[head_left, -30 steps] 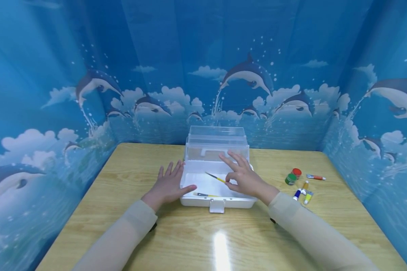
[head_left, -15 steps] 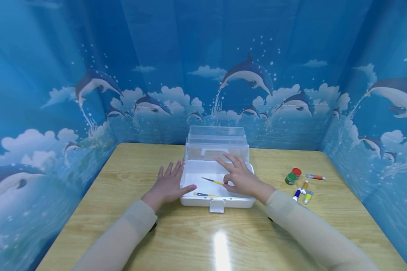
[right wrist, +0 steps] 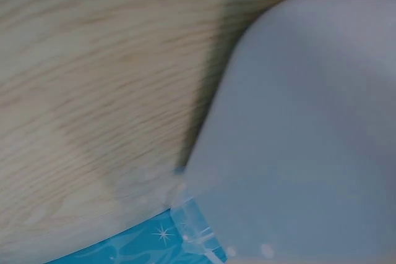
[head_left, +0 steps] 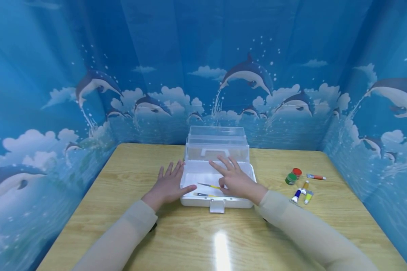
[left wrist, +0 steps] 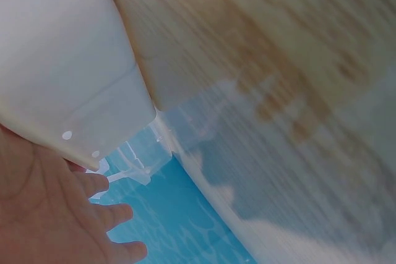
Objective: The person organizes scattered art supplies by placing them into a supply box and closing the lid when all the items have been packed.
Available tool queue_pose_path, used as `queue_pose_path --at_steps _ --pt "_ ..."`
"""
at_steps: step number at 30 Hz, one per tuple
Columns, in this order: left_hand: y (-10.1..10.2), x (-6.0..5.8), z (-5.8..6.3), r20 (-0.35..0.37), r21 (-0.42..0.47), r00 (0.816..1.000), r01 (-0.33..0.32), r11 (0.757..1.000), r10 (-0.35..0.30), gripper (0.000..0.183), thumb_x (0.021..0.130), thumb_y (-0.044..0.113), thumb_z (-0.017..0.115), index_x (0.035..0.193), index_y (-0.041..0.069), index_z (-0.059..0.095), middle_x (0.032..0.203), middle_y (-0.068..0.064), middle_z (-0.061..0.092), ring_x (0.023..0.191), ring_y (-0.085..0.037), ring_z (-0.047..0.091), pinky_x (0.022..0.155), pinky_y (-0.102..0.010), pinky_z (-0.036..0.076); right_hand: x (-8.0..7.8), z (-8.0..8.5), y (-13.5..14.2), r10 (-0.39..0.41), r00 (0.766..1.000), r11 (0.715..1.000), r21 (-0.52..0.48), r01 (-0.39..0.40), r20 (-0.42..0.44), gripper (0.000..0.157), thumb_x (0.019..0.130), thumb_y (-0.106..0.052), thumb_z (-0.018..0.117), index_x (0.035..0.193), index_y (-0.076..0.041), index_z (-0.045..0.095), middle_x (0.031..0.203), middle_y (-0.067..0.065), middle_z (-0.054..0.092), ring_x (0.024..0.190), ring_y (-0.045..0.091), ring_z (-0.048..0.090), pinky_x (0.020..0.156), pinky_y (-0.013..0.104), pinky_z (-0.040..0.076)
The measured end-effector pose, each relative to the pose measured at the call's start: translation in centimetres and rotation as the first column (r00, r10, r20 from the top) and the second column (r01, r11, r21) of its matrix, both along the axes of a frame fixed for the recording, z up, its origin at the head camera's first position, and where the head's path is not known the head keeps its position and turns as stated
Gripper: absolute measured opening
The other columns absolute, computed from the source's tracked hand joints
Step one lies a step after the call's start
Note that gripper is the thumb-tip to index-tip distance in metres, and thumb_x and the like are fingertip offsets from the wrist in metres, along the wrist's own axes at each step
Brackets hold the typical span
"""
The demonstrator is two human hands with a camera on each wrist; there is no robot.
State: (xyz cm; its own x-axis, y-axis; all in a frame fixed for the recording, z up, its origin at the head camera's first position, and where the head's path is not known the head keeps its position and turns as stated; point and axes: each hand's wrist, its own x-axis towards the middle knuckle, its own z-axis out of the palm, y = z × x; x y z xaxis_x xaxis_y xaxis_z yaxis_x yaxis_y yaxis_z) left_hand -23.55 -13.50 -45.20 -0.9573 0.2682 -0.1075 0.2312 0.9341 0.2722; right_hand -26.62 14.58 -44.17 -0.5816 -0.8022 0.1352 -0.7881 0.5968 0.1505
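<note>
A white storage box (head_left: pixel 217 203) stands on the table with its clear lid (head_left: pixel 217 141) raised at the back. My right hand (head_left: pixel 239 183) is over the box and pinches a thin yellow paintbrush (head_left: pixel 210 185) between thumb and forefinger, the other fingers spread. The brush's dark tip points left. Inside, near the front wall, lies a flat paintbrush (head_left: pixel 203 194) with a yellow handle. My left hand (head_left: pixel 167 188) rests at the box's left rim, fingers spread and thumb over the edge. In the left wrist view the box wall (left wrist: pixel 74 60) is beside that hand (left wrist: pixel 49 208). The right wrist view shows only box and table.
On the right of the wooden table (head_left: pixel 139 241) stand a red-lidded jar (head_left: pixel 296 172) and a green-lidded jar (head_left: pixel 291 178). Near them lie several paint tubes, among them an orange-red tube (head_left: pixel 316 177), a blue tube (head_left: pixel 296 196) and a yellow tube (head_left: pixel 308 197). A dolphin-print curtain (head_left: pixel 162 75) surrounds the table.
My right hand has moved left and slightly toward me with the thin paintbrush, which is now nearly level beside the flat one. The left hand has stayed at the box rim.
</note>
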Motion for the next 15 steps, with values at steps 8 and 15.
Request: queue_pose_path --at_steps 8,15 --pt "0.05 -0.06 0.06 0.000 -0.004 1.000 -0.001 1.000 0.001 0.102 0.091 0.076 0.042 0.162 0.012 0.006 0.167 -0.009 -0.001 0.153 -0.038 -0.003 0.118 -0.061 -0.008 0.16 0.13 -0.50 -0.028 0.999 1.000 0.011 0.028 0.024 0.011 0.086 -0.028 0.077 0.076 -0.029 0.074 0.167 0.005 0.016 0.153 0.037 -0.002 0.118 0.064 0.004" --pt "0.04 0.00 0.09 -0.005 -0.010 1.000 0.008 1.000 -0.008 0.102 0.092 0.076 0.043 0.162 0.011 0.006 0.167 -0.010 0.000 0.153 -0.039 -0.002 0.117 -0.062 -0.007 0.20 0.36 -0.23 -0.020 1.000 1.000 -0.015 0.020 0.017 0.011 0.086 -0.028 0.078 0.076 -0.030 0.074 0.166 0.008 0.021 0.152 0.039 0.005 0.117 0.065 0.009"
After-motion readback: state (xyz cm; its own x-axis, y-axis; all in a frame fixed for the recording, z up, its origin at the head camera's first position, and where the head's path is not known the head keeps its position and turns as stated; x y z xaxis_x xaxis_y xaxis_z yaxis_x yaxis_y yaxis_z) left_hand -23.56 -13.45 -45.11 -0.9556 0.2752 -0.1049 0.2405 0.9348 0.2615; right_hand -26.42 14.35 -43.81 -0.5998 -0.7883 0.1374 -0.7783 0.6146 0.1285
